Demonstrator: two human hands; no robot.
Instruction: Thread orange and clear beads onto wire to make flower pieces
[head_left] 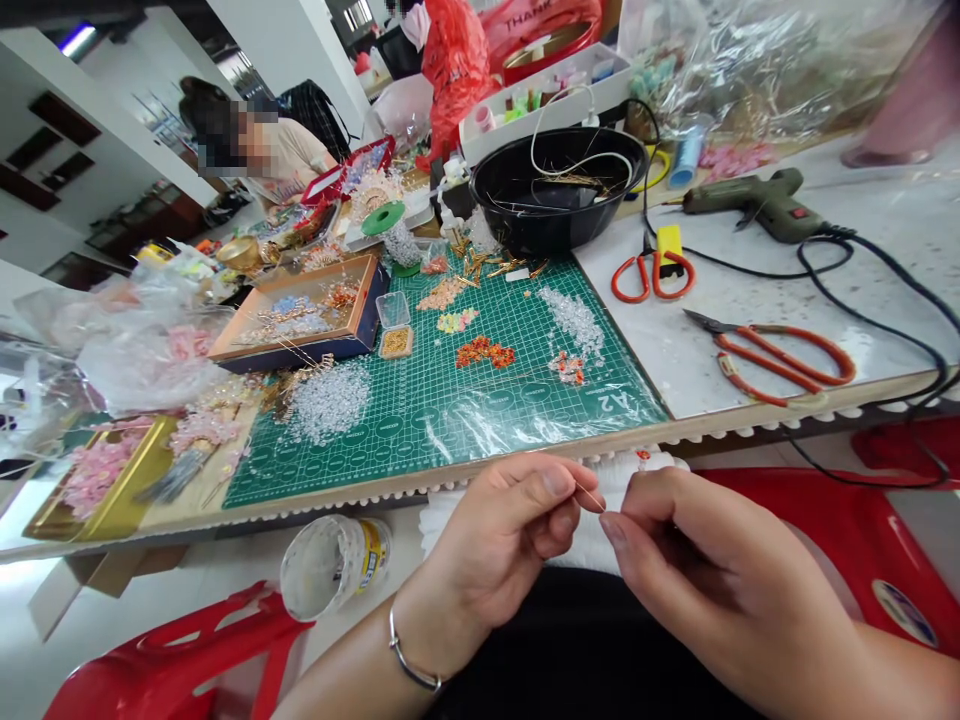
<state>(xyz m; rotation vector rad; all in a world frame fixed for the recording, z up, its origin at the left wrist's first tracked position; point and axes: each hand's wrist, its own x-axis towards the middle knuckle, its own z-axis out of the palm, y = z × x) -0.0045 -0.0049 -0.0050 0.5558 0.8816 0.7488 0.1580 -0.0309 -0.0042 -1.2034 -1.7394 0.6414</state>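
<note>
Over my lap, just in front of the table edge, my left hand [517, 515] pinches a thin copper-coloured wire [590, 495] between thumb and fingers. The wire runs across the small gap to my right hand [720, 570], whose thumb and forefinger are pinched at its other end. Just above the right hand shows a small red-orange flower bead [643, 455]; whether it is joined to the wire I cannot tell. On the green cutting mat [480, 410] beyond lie orange-red beads [486, 352], yellow beads [457, 320] and clear beads [326, 402].
Orange-handled pliers [787, 365], small snips [652, 275] and a glue gun [780, 205] with a looping cord lie at right. A black bowl [555, 235] and a box of hair ornaments [300, 352] stand behind. A tub [322, 570] and red stools [180, 660] are below; a person [277, 150] sits far left.
</note>
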